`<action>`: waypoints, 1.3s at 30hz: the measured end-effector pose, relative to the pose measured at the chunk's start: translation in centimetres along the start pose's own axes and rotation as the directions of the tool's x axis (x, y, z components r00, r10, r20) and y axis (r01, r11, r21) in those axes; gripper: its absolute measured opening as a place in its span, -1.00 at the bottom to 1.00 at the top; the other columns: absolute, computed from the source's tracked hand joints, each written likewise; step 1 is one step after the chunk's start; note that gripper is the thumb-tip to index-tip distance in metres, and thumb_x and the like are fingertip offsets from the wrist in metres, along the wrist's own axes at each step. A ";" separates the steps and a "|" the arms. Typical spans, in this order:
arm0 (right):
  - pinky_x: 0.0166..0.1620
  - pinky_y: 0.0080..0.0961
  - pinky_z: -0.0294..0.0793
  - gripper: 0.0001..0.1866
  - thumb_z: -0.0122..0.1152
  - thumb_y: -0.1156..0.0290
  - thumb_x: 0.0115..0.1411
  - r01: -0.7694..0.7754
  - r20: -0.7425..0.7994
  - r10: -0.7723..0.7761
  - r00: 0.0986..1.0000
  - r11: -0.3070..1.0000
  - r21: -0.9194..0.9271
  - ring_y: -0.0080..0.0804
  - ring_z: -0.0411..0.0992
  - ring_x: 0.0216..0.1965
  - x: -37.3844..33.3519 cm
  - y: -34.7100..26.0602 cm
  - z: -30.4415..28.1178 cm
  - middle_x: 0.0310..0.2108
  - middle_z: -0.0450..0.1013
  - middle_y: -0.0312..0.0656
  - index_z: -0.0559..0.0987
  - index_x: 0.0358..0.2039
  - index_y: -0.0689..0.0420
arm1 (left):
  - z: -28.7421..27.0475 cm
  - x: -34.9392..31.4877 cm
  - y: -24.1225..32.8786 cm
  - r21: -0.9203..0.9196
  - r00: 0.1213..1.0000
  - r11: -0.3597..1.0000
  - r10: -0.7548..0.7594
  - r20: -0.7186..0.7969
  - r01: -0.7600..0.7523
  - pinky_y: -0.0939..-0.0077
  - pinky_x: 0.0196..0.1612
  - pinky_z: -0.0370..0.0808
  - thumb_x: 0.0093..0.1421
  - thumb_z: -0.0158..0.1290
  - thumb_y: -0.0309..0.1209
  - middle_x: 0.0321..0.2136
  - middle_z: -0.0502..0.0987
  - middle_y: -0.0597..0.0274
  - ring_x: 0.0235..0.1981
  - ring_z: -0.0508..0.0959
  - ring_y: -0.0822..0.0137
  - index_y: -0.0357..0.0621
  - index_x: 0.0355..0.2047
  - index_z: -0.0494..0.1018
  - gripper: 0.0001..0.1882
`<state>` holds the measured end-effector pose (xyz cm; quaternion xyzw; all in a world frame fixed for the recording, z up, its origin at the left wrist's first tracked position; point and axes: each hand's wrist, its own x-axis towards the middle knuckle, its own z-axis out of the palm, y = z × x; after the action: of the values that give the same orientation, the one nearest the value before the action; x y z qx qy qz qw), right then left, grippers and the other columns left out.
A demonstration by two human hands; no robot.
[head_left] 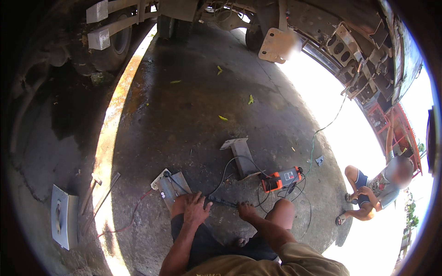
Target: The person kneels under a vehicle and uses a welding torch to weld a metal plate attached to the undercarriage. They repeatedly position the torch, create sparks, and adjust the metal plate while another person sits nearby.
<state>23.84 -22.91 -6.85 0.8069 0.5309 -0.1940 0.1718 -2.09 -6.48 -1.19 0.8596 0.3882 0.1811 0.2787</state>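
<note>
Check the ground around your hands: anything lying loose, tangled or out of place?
Black cables loop loosely between the orange welder box and the left hand and right hand. A hammer lies loose at left, yellow leaves scattered beyond.

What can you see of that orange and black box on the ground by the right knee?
The orange and black box is a small boxy machine, apparently hard plastic or painted metal, with an orange body, black end and a grey panel on its side. It lies on the stained concrete floor, slightly tilted, just beyond the person's right knee. Dark cables loop away from it toward the hands, and a thin cord runs off toward the vehicle frame. Neither hand touches it.
</note>
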 end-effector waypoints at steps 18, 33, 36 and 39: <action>0.20 0.09 0.47 -0.53 0.08 0.28 0.37 -0.229 0.118 0.203 0.972 0.932 0.280 0.19 0.51 0.17 -1.5 -5.7 0.2 0.14 0.50 0.13 0.39 0.25 0.15 | -1.7 -0.1 -0.3 -0.044 0.991 0.991 0.131 0.035 -0.129 -0.19 0.48 0.12 0.37 0.12 -0.02 0.22 0.50 -0.08 0.33 0.40 -0.02 -0.31 0.04 0.62 -0.45; 0.15 0.05 0.51 -0.52 0.17 0.19 0.34 -0.100 -0.086 0.245 0.966 0.657 0.747 0.28 0.53 0.10 3.0 -8.5 -6.2 -0.03 0.56 0.36 0.48 0.05 0.38 | -2.8 -0.5 -1.8 0.054 0.959 0.961 0.265 0.106 -0.271 -0.16 0.46 0.15 0.35 0.14 -0.05 0.23 0.50 -0.11 0.33 0.40 -0.07 -0.32 0.01 0.64 -0.48; 0.13 0.03 0.52 -0.49 0.20 0.13 0.34 -0.134 0.020 0.208 0.978 0.551 0.823 0.31 0.55 0.06 4.3 -8.5 -7.5 -0.04 0.57 0.36 0.56 0.00 0.41 | -2.7 -0.2 -1.7 0.083 0.968 0.967 0.230 0.103 -0.239 -0.15 0.45 0.17 0.34 0.15 -0.05 0.23 0.50 -0.10 0.32 0.41 -0.08 -0.31 0.01 0.64 -0.48; -0.10 -0.09 0.59 -0.60 0.22 0.20 0.36 -0.068 -0.062 0.186 0.980 0.620 0.782 0.04 0.67 -0.25 5.7 -7.7 -8.7 -0.40 0.64 0.12 0.62 -0.22 0.40 | -2.8 0.0 -1.4 0.122 0.978 0.973 0.187 0.091 -0.197 -0.11 0.43 0.20 0.31 0.18 -0.05 0.22 0.51 -0.06 0.30 0.41 -0.09 -0.28 -0.01 0.66 -0.49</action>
<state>19.92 -11.31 -2.71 0.8489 0.3475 -0.3348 -0.2156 -4.30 -4.80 0.12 0.9159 0.3028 0.1474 0.2185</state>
